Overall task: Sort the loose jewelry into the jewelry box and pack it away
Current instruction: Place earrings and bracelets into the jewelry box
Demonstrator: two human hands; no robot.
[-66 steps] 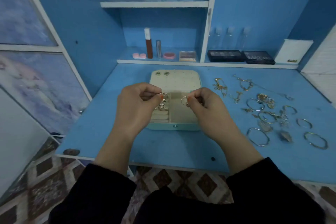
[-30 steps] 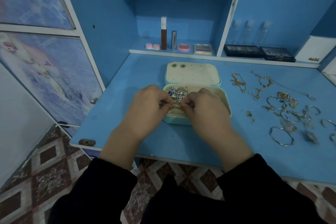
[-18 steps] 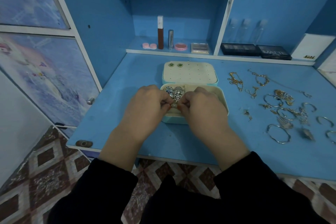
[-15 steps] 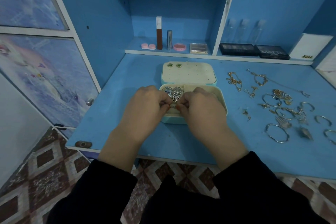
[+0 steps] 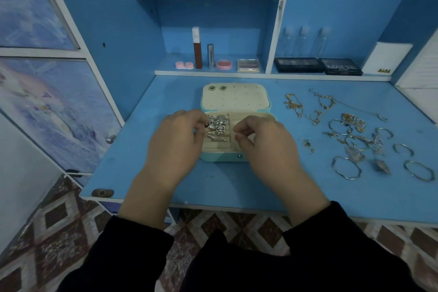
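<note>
The mint jewelry box (image 5: pixel 220 157) lies open at the table's middle. Its cream lid (image 5: pixel 237 99) is laid flat behind it and carries two green stud earrings (image 5: pixel 216 88). Several silver rings (image 5: pixel 220 127) sit in the left ring rolls. My left hand (image 5: pixel 175 147) is over the box's left side, its curled fingertips pinching a dark-stoned ring (image 5: pixel 208 125) in the rolls. My right hand (image 5: pixel 266 147) hovers over the right compartment, thumb and forefinger slightly apart with nothing seen between them. Loose jewelry (image 5: pixel 350 135) is spread on the table to the right.
Bangles (image 5: pixel 346 168), chains (image 5: pixel 294 104) and small pieces lie on the blue table (image 5: pixel 237 185) right of the box. The back shelf holds lipsticks (image 5: pixel 196 48), compacts and black palettes (image 5: pixel 298 64). A cabinet door with a knob (image 5: pixel 110 138) stands at left.
The two hands were pressed together over the ring rolls; they have drawn apart. The right hand has moved right, off the rings, and the left stays at them.
</note>
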